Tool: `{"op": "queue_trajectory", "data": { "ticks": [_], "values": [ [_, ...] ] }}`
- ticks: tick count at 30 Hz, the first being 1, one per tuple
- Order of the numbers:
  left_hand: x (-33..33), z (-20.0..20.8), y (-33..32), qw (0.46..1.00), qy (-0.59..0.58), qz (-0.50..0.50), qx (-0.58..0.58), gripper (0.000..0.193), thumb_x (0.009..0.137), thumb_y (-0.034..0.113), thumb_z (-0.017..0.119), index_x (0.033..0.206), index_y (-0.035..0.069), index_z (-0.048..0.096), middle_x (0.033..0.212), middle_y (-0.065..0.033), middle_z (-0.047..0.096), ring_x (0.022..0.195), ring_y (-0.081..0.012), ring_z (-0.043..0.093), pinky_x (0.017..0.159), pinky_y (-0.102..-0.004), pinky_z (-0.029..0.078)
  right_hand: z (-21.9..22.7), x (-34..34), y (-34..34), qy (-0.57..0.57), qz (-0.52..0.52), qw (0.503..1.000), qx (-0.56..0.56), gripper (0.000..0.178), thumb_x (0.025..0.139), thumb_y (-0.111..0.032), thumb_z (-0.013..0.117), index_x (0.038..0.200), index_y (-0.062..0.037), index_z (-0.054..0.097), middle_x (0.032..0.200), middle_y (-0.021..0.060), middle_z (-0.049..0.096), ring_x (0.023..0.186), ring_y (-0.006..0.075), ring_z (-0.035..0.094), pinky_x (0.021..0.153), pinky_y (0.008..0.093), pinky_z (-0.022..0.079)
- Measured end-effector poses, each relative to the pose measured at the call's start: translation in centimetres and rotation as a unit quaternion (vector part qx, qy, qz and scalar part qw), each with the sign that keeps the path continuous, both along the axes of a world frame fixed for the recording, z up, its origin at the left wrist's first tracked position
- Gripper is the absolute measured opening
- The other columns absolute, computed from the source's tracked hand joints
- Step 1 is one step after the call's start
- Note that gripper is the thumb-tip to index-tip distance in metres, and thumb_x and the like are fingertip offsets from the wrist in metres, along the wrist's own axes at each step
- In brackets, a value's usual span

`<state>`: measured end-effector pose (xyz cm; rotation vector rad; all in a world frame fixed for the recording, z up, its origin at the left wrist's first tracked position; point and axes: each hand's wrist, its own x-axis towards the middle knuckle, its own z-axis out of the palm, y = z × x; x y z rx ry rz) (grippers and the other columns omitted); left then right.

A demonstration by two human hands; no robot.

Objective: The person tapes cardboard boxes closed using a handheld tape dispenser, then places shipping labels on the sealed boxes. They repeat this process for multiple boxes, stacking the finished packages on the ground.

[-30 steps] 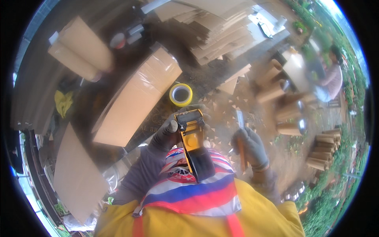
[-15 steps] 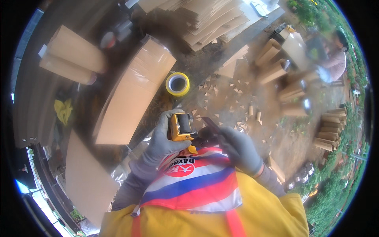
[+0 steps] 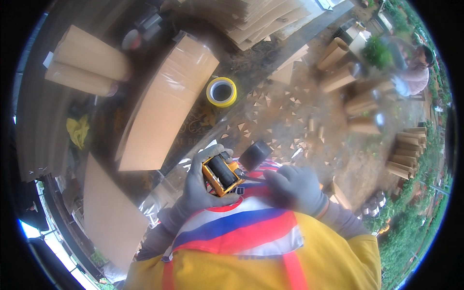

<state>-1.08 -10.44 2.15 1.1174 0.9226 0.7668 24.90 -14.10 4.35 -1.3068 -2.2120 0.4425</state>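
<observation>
Left gloved hand (image 3: 195,181): fingers are curled round the yellow-and-black device (image 3: 221,175), with the thumb laid along its near side and the fingertips along its far side.
Yellow-and-black device: held tilted within the left fingers, its dark roller turned upward.
Right gloved hand (image 3: 297,188): fingers are pinched on a dark slim tool (image 3: 251,179), pointed leftward at the device; whether contact is made cannot be told.
Black block (image 3: 255,155): seen just beyond the right fingertips; whether it is joined to the device cannot be told.
Tape roll (image 3: 223,103): laid flat on the dark surface (image 3: 208,119), beyond the left fingers and well apart.
Long cardboard piece (image 3: 166,111): laid slantwise, ahead and to the left of the left fingers.
Card scraps (image 3: 240,127): scattered over the ground (image 3: 343,166), ahead of the right fingers.
Cardboard tubes (image 3: 406,152): stacked well to the right of the right fingers.
Cardboard sheets (image 3: 261,21): piled far beyond both hands.
</observation>
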Motion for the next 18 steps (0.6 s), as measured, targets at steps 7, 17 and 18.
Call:
{"op": "queue_trajectory", "data": {
  "ticks": [7,17,18],
  "values": [
    [-0.4,-0.3,0.3,0.994,0.039,-0.037,0.094,0.101,0.06,0.009,0.094,0.142,0.003,0.037,0.136,-0.019,0.051,0.122,-0.0255,0.056,0.104,-0.0397,0.048,0.4,-0.2,-0.3,-0.069,0.007,0.998,0.015,0.023,0.076,-0.017,0.069,0.098,-0.015,0.063,0.076,0.003,0.054,0.062,0.0218,0.058,0.049,0.0363,0.042],
    [-1.3,-1.2,-0.3,0.997,-0.016,-0.008,-0.08,0.099,0.062,0.007,0.093,0.142,0.003,0.036,0.134,-0.0194,0.051,0.121,-0.025,0.056,0.103,-0.0393,0.048,1.0,-1.0,-0.5,-0.04,-0.012,0.999,-0.035,0.017,0.077,-0.018,0.068,0.091,-0.0138,0.059,0.074,0.0058,0.052,0.062,0.0252,0.058,0.051,0.0392,0.044],
    [-1.2,-1.3,-0.3,0.998,0.004,-0.024,-0.054,0.099,0.062,0.007,0.093,0.142,0.003,0.036,0.134,-0.0194,0.051,0.121,-0.0247,0.056,0.103,-0.0393,0.048,1.1,-1.1,-0.5,-0.039,-0.017,0.998,-0.038,0.018,0.077,-0.018,0.069,0.092,-0.0137,0.06,0.074,0.0061,0.053,0.062,0.0256,0.059,0.051,0.0395,0.044]
  ]
}}
